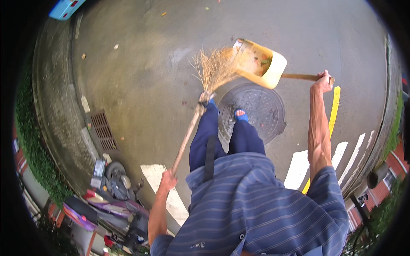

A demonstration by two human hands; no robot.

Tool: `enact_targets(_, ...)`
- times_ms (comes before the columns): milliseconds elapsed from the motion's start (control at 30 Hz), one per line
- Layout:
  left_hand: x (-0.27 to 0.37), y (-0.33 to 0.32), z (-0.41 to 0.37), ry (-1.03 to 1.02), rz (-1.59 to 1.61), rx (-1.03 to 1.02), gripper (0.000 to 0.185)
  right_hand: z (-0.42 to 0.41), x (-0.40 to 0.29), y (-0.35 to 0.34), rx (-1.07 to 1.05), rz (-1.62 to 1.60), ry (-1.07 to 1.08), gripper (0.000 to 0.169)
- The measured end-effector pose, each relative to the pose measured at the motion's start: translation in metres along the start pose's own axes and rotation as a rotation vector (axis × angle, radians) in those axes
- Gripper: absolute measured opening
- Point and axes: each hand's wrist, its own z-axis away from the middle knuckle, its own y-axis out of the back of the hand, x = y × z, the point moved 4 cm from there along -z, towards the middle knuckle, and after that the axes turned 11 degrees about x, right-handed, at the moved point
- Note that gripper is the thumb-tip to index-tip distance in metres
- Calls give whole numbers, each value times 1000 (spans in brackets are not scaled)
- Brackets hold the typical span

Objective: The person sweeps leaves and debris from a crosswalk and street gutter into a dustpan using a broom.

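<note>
My left hand (pixel 168 180) grips the wooden handle of a straw broom (pixel 217 68). The broom's bristles fan out at the open mouth of a yellow plastic scoop dustpan (pixel 276 72), overlapping its edge. Some leaves and debris (pixel 264 60) lie inside the dustpan. Its wooden stick handle (pixel 299 76) ends in my right hand (pixel 323 83), which is closed around it on the right. The dustpan is just beyond a round manhole cover (pixel 253 112); whether it touches the pavement cannot be told.
A metal drain grate (pixel 104 130) lies by the left kerb (pixel 72 80). Below it stands a parked motor scooter (pixel 112 204). White stripes (pixel 296 169) and a yellow line (pixel 334 108) mark the wet road. Small leaves (pixel 163 14) are scattered about. A blue vehicle (pixel 65 9) shows at upper left.
</note>
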Motion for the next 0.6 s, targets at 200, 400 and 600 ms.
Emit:
enact_targets(200,1,74,-28,41,-142,101,25,-11,4,8,123,-69,-3,15)
enact_targets(400,49,82,-108,-7,-113,175,20,-4,5,-4,214,0,-42,16)
enact_targets(600,130,101,-120,-185,-450,51,18,-30,18,1,271,-29,-34,16)
